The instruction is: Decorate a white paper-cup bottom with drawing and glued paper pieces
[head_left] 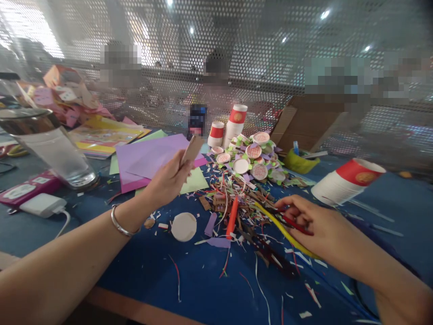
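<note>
My left hand (pixel 167 178), with a silver bangle at the wrist, is raised above the colored paper. It is closed on a small flat piece of cardboard (pixel 192 148), held upright between thumb and fingers. Low over the scraps on the right, my right hand (pixel 309 219) has its fingers curled round red-handled scissors (pixel 297 225); their blades are hard to make out among the clutter. A yellow strip (pixel 282 229) passes beside that hand. Between the hands lie a heap of paper cuttings (pixel 219 203), an orange-red stick (pixel 232 217) and a white paper disc (pixel 183 226).
Purple paper sheets (pixel 155 155) lie at left, near a glass tumbler (pixel 61 153) and a power strip (pixel 32 187). Behind the scraps are piled paper discs (pixel 253 158) and stacked cups (pixel 236 122). More cups (pixel 348 180) lean at right, near a yellow-green bowl (pixel 299 161).
</note>
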Tool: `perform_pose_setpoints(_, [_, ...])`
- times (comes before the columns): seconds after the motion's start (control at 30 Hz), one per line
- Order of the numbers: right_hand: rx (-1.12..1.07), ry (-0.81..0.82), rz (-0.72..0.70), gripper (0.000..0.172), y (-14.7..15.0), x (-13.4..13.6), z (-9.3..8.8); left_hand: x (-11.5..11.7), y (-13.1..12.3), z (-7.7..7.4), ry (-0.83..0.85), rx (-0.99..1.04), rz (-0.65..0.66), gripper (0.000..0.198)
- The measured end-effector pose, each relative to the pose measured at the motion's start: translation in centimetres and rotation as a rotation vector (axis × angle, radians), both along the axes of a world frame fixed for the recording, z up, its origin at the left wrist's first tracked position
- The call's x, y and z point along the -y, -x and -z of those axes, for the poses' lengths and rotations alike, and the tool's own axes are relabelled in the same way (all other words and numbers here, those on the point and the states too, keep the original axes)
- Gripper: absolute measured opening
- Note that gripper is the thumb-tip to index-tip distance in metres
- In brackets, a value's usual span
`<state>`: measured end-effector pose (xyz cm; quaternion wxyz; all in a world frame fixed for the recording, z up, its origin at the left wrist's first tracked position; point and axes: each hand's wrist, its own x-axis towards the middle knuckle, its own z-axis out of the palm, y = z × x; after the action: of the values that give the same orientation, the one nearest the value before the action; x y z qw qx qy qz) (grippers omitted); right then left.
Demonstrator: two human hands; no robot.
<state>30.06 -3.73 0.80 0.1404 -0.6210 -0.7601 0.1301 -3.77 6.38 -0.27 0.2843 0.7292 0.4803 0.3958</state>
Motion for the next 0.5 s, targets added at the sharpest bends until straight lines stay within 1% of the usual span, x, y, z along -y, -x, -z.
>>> perform_pose_setpoints(0.07, [0.027, 0.032, -0.038, 0.037, 0.6, 0.1, 0.1, -0.2, 0.4, 0.4, 0.082, -0.118, 0.042, 0.034])
perform_pose_setpoints(0.13, [0.067, 0.036, -0.079, 0.039, 1.1, 0.2, 0.2, -0.3, 0.7, 0.4, 0.087, -0.215, 0.024, 0.041])
perform_pose_setpoints(0.2, [0.086, 0.045, -0.105, 0.039, 1.4, 0.3, 0.2, -0.2, 0.8, 0.2, 0.014, -0.274, -0.041, 0.051])
perform_pose_setpoints(0.23, [0.085, 0.046, -0.106, 0.039, 1.4, 0.4, 0.2, -0.1, 0.6, 0.0, -0.057, -0.309, -0.072, 0.05])
perform_pose_setpoints(0.27, [0.082, 0.042, -0.099, 0.038, 1.4, 0.4, 0.1, 0.2, 0.3, -0.2, -0.136, -0.345, -0.085, 0.045])
perform_pose_setpoints(0.3, [0.077, 0.034, -0.09, 0.037, 1.4, 0.5, 0.0, 0.5, -0.2, -0.3, -0.243, -0.406, -0.068, 0.037])
perform_pose_setpoints(0.33, [0.075, 0.027, -0.082, 0.036, 1.4, 0.5, 0.0, 0.8, -0.8, -0.4, -0.345, -0.465, -0.014, 0.028])
perform_pose_setpoints(0.37, [0.076, 0.021, -0.076, 0.035, 1.3, 0.5, -0.1, 1.2, -1.5, -0.4, -0.392, -0.507, 0.08, 0.024])
perform_pose_setpoints(0.4, [0.082, 0.019, -0.072, 0.035, 1.3, 0.6, -0.2, 1.6, -2.2, -0.3, -0.4, -0.517, 0.175, 0.023])
perform_pose_setpoints(0.43, [0.091, 0.019, -0.07, 0.034, 1.3, 0.6, -0.2, 1.9, -2.8, -0.2, -0.37, -0.531, 0.254, 0.023])
perform_pose_setpoints(0.5, [0.111, 0.013, -0.07, 0.034, 1.4, 0.7, -0.3, 2.2, -3.8, 0.2, -0.295, -0.575, 0.36, 0.025])
